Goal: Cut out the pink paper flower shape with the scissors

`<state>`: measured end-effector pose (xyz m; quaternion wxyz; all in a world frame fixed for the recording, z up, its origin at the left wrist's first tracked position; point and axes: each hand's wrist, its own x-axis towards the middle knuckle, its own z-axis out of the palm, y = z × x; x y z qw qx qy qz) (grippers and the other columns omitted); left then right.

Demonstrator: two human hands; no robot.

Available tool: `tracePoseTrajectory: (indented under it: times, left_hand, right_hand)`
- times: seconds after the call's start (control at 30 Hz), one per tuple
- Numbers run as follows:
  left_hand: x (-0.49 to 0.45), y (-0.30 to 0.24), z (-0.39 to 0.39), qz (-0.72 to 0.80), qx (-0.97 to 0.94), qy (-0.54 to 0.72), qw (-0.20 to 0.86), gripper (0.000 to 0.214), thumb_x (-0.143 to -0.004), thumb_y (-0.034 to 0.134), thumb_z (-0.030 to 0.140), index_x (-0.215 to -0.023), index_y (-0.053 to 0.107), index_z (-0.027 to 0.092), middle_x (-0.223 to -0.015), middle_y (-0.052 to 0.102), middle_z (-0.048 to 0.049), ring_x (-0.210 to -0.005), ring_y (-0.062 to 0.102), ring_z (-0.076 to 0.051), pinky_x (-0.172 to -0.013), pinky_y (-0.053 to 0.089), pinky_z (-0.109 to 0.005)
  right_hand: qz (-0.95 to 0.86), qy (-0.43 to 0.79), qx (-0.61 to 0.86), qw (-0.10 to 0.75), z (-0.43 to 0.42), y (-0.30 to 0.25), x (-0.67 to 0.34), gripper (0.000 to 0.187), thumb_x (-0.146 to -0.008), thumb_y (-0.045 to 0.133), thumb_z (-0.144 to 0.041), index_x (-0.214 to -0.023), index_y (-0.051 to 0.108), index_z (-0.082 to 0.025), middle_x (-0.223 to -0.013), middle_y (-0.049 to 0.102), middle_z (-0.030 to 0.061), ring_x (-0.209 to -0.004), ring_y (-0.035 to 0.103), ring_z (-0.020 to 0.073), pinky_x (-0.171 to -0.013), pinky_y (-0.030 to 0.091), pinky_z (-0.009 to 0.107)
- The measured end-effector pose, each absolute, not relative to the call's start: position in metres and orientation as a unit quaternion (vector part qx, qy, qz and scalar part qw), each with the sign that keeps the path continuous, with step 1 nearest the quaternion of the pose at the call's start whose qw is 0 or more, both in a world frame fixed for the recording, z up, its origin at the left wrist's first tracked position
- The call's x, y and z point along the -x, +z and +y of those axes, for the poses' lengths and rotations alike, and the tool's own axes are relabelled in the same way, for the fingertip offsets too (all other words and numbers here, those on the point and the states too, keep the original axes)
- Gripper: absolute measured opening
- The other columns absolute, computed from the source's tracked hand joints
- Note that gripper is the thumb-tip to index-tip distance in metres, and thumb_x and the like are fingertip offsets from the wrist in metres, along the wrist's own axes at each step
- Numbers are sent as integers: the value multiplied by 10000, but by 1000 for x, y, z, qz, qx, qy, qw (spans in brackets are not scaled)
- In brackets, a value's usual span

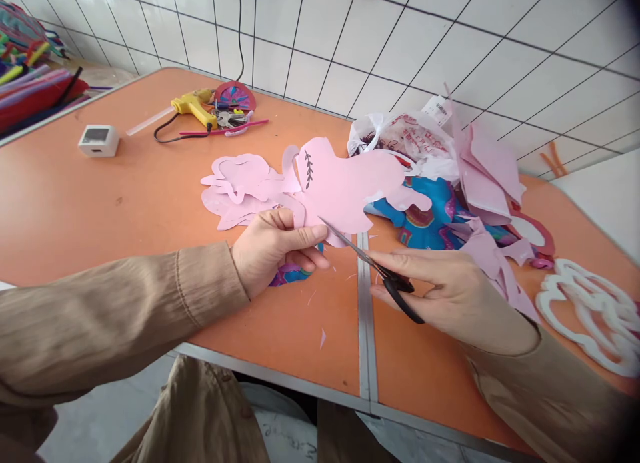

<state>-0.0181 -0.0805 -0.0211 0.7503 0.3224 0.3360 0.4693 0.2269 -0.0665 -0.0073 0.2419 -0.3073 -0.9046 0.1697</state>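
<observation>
Between the thumb and fingers of my left hand (280, 246) is the lower edge of a pink paper cutout (345, 176), which has a dark leaf sprig drawn on it. My right hand (440, 290) grips a pair of black-handled scissors (357, 250). The blades point up and left and lie over the cutout's lower edge, close to my left thumb. Other pink paper shapes (240, 183) lie on the table to the left of the cutout. Part of a blue and purple patterned piece (293, 274) shows beneath my left hand.
On the orange table (150, 203) stand a yellow glue gun (195, 108) and a small white device (99, 141). At right lie a white plastic bag (405, 140), blue patterned material (427, 213), pink paper scraps (493, 263) and white cloud-shaped outlines (585, 310). A tiled wall (320, 43) rises behind.
</observation>
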Motion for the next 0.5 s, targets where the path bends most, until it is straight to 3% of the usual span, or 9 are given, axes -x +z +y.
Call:
tracePoseTrajectory:
  times: [0.17,0.33,0.5]
  left_hand:
    - [19,-20,-80,341,-323,470,747,243,-623,901,246,-620,694,121,-551,710,-43,-481,668,-114,-463,509,-146]
    - [20,-16,-81,351,-332,464,742,216,-664,872,246,-622,702,120,-547,705,-50,-490,672,-122,-480,515,-163]
    - [20,-16,-81,363,-332,458,740,207,-679,863,243,-631,704,119,-547,702,-49,-491,668,-121,-492,514,-174]
  right_hand:
    - [-892,243,319,208,-66,-5,-228,364,-865,683,-272,-1201,751,-149,-639,687,26,-565,601,141,-507,490,227]
    - [-832,362,390,159,-67,0,-227,416,-824,693,-406,-1125,787,-136,-607,645,25,-553,543,144,-495,480,251]
    - [-813,382,405,170,-67,-2,-228,399,-771,729,-419,-1049,813,-146,-597,621,24,-552,513,147,-476,462,260]
